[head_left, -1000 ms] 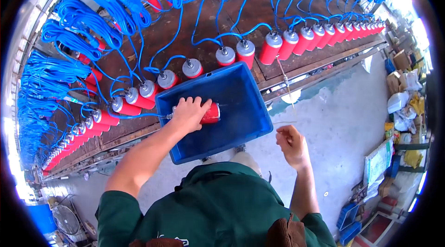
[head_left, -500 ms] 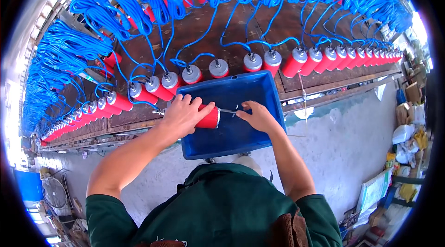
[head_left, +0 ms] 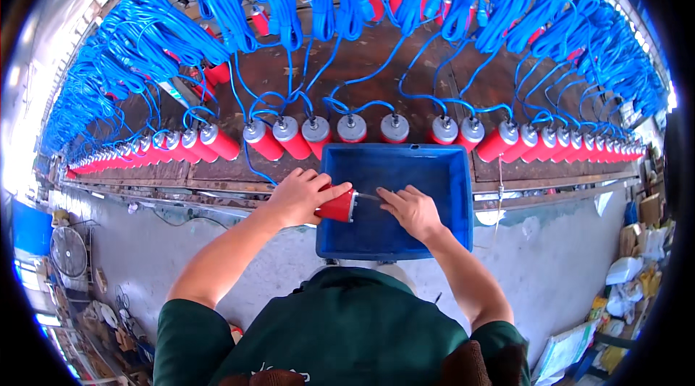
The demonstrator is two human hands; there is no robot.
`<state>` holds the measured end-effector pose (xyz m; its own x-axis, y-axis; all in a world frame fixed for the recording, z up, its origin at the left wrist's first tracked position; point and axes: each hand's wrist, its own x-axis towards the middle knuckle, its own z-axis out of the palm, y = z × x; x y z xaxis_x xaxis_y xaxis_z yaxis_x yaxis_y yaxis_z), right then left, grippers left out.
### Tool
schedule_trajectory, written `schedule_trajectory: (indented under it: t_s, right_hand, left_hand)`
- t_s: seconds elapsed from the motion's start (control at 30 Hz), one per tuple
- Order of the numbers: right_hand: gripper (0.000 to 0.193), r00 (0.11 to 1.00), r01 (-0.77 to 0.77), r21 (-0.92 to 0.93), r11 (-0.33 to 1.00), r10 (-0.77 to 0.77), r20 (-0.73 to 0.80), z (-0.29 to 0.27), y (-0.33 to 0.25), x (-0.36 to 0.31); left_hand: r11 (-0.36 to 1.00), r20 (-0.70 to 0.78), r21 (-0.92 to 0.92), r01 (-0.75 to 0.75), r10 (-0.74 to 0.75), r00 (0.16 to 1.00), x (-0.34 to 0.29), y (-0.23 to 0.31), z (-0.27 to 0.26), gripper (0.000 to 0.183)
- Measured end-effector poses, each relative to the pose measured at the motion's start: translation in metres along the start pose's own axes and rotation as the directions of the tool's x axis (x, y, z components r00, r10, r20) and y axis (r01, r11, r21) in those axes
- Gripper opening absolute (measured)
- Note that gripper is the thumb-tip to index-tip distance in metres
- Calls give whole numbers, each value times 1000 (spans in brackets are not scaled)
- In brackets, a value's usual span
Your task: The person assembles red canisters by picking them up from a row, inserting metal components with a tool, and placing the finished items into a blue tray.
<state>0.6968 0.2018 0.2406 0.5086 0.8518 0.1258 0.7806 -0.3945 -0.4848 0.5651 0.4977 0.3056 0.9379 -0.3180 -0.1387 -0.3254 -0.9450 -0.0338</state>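
My left hand is wrapped round a red cylinder, held on its side over the left edge of a blue plastic bin. A pale metal end cap faces right. From that end a thin metal shaft runs to my right hand, whose fingers are closed on it. It looks like a T-handle wrench; its handle is hidden in the fingers. A blue cable leads toward the cylinder's left end, behind my left hand.
Red cylinders with grey caps and blue cables line the front of a brown worktable. Bundles of coiled blue cable hang above it. A fan stands at the far left, and bags and boxes are piled at the right.
The view has shifted, so table and bin sit further right in the picture. My right fingers, spread around the tool's crossbar before, are now closed over it. My left hand still holds the cylinder.
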Motion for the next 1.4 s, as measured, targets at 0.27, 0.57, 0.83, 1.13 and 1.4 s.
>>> schedule_trajectory:
  t_s: [0.27,0.57,0.83,1.13,1.4]
  right_hand:
    - [63,774,-633,659,406,311,552,-22,-7,18]
    - [22,955,-217,-253,943,259,145,1,-20,27]
    - [47,648,-757,484,439,406,645,-17,-10,22]
    - [39,901,-427,812,397,266,344,-2,-3,-1]
    - [64,919,-316,392,864,177,351,-29,-10,17]
  left_hand:
    - [994,-53,-101,38,-43,998,-13,-1,8,104]
    - [988,-125,-145,61,-79,989,-14,-1,19,98]
    - [986,-170,-157,62,-89,981,-17,0,22,99]
    - [989,-147,-132,66,-86,985,-15,1,20,105]
    - [989,-128,-137,58,-76,989,-13,1,19,107]
